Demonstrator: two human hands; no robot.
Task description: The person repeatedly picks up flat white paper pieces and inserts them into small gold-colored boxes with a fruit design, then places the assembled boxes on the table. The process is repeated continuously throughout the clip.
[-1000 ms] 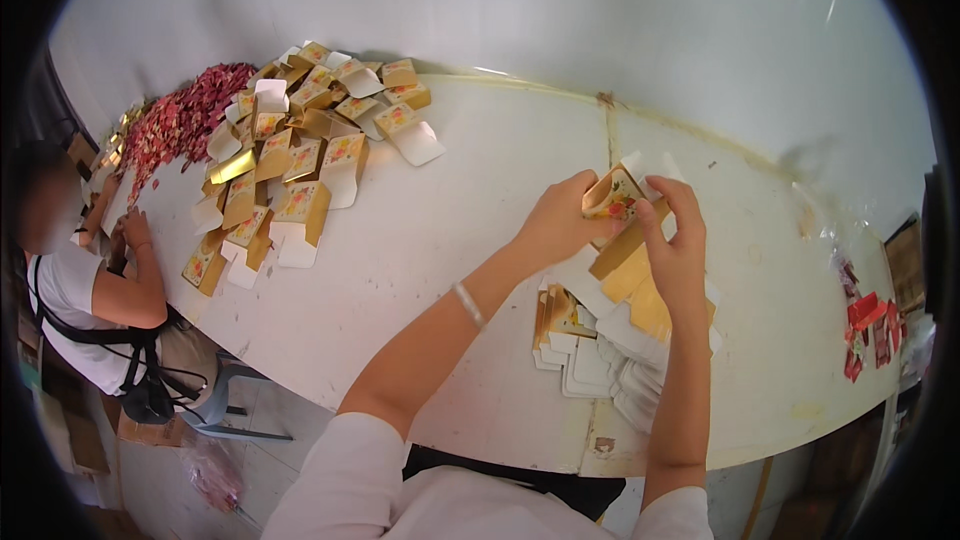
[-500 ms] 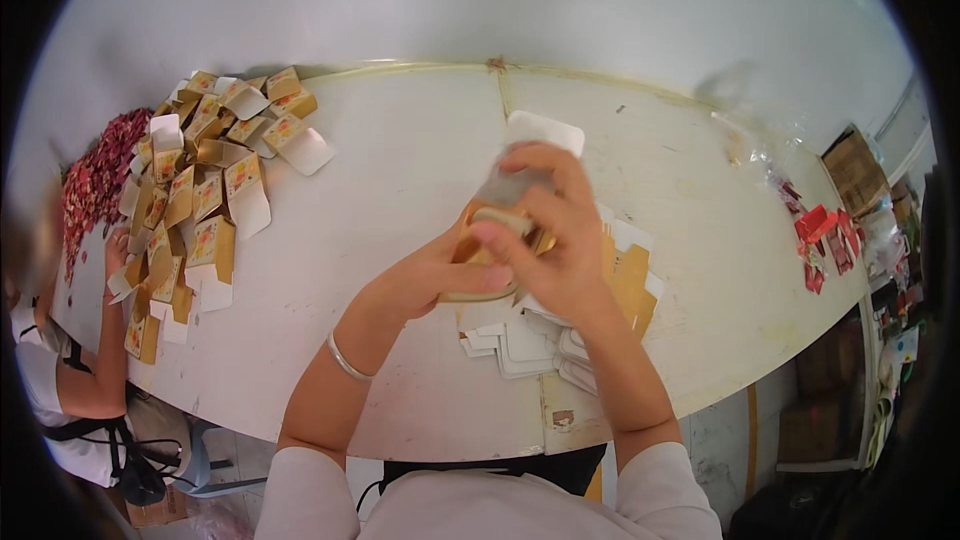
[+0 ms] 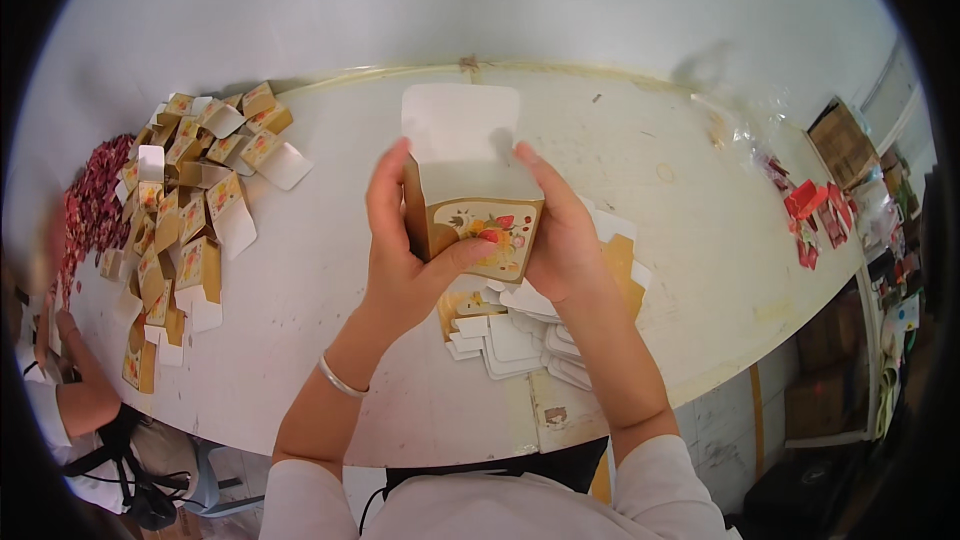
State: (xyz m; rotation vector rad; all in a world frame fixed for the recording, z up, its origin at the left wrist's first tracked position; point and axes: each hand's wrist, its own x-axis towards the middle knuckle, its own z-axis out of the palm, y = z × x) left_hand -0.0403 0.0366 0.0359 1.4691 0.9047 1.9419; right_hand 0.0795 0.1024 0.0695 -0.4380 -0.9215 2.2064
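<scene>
Between both hands I hold a small gold cardboard box (image 3: 483, 230) with a fruit print on its front. Its white lid flap (image 3: 462, 120) stands up at the far side, and the top is uncovered. My left hand (image 3: 395, 240) grips the left side, with the thumb across the printed front. Against the right side lies my right hand (image 3: 562, 235), its fingers partly hidden behind the box. Below and to the right, under my right forearm, a stack of flat, unfolded cartons (image 3: 518, 340) in white and gold rests on the table.
A heap of folded gold boxes (image 3: 190, 210) covers the table's left part, flaps up. Beyond it lies a pile of dark red small pieces (image 3: 95, 190), near a co-worker's arm (image 3: 88, 370). Red packets (image 3: 810, 210) and clear plastic lie at the right end, beside a brown carton (image 3: 842, 145).
The box, earlier tilted and blurred between my moving hands, now faces me upright with its flap raised. My right hand has moved down to its side. The co-worker's arm has drawn back.
</scene>
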